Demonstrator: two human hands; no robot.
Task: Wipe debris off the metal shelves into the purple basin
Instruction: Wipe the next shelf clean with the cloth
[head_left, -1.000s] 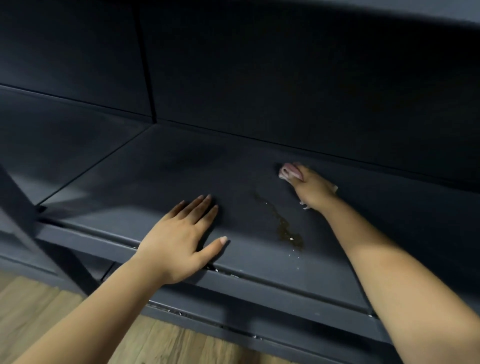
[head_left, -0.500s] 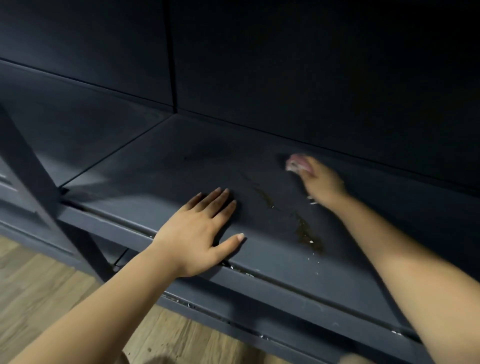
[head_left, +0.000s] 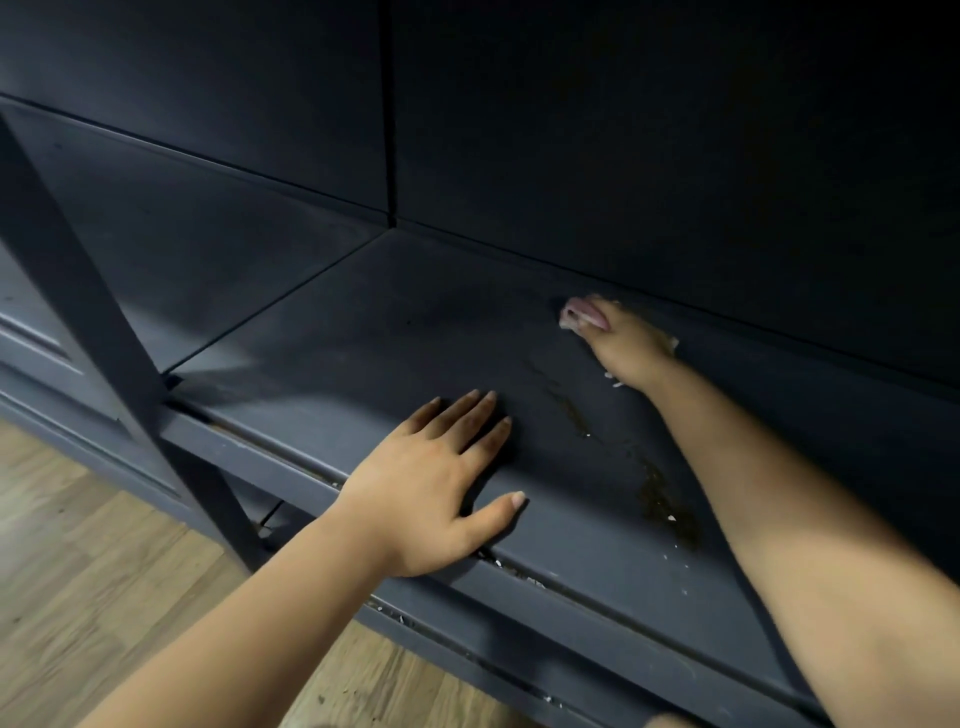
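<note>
Dark-painted metal shelf (head_left: 395, 332), low in the unit, brown smear (head_left: 660, 493) running diagonally from mid-shelf toward the front lip, white crumbs (head_left: 670, 519) scattered around its near end and caught in the seam of the front rail (head_left: 519, 582). Right hand (head_left: 631, 348) is deep at the back edge, pressing a pale pinkish cloth (head_left: 571, 317) onto the shelf; cloth bunches out past the fingertips and at the palm's far side, so fingers look wrapped on it, though exact curl is hard to read. Left hand (head_left: 431, 493) lies flat near the front edge, fingers straight and spread, gripping nothing, just bracing. Step in hand, as I read it: a pull stroke starting from the rear. To do it well: keep the cloth flat and loaded, drag straight along the smear toward the front lip in one pass, don't lift midway or crumbs get left behind; the stain probably needs repeat passes. Rail seam will trap bits, so run it separately. Purple basin: not in view, no container visible anywhere, so contents unknown. It would need to sit under the lip before debris goes over, else it lands on the wood floor (head_left: 104, 571).
</note>
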